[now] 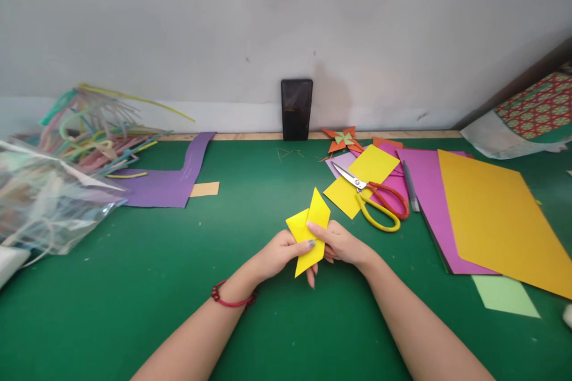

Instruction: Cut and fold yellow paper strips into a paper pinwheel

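A folded piece of yellow paper (318, 209), with pointed corners at the top, left and bottom, is held up over the green table. My left hand (282, 253) grips its left side, thumb pressed flat across the front and some fingers showing below. From the other side my right hand (343, 243) pinches it, thumb on the front face and the other fingers partly hidden behind. Close beyond my right hand, scissors (388, 195) with one red and one yellow handle lie slightly apart on yellow sheets (374, 162).
A black phone (297, 108) leans upright against the wall. Near it lies an orange and green paper pinwheel shape (343, 138). Purple and gold paper sheets (500, 214) and a grey pen (410, 186) occupy the right. On the left are a clear bag of colourful pipe cleaners (96, 143) and purple paper (163, 187).
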`<state>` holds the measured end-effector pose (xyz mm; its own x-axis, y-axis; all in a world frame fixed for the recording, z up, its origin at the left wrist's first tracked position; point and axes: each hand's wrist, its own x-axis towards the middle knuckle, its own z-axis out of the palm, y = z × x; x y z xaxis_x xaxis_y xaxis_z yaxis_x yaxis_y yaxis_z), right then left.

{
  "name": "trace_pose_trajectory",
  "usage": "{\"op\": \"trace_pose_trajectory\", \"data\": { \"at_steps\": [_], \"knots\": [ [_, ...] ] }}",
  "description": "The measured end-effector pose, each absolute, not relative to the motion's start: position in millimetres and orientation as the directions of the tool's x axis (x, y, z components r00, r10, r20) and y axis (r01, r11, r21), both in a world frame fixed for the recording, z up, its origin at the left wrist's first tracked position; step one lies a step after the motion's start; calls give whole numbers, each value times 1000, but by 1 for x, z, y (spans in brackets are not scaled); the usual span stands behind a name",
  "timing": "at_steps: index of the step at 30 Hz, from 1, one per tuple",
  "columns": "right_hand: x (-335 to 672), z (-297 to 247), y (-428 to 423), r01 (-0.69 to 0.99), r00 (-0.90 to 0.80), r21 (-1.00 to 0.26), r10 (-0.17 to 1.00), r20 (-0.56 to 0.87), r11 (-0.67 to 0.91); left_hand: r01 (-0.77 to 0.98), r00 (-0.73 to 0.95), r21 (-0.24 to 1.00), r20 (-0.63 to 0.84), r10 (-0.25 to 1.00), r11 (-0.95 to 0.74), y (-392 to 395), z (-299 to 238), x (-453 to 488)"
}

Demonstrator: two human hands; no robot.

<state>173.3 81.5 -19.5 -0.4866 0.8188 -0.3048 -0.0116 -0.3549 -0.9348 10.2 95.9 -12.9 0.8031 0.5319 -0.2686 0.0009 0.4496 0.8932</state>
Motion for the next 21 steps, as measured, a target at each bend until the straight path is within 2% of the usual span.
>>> {"op": "trace_pose_trajectory", "data": {
  "at_steps": [11,15,21],
  "knots": [
    [176,-20,81,134,-468,-926,801,-372,-352,72,772,914,-304,558,399,95,-14,9],
    [178,-18,81,157,-498,-923,779,-381,-352,110,736,938,-299,607,328,96,-14,7],
    [180,-20,81,172,-528,-929,765,-368,-328,156,738,945,-306,602,288,95,-13,7]
  ]
}}
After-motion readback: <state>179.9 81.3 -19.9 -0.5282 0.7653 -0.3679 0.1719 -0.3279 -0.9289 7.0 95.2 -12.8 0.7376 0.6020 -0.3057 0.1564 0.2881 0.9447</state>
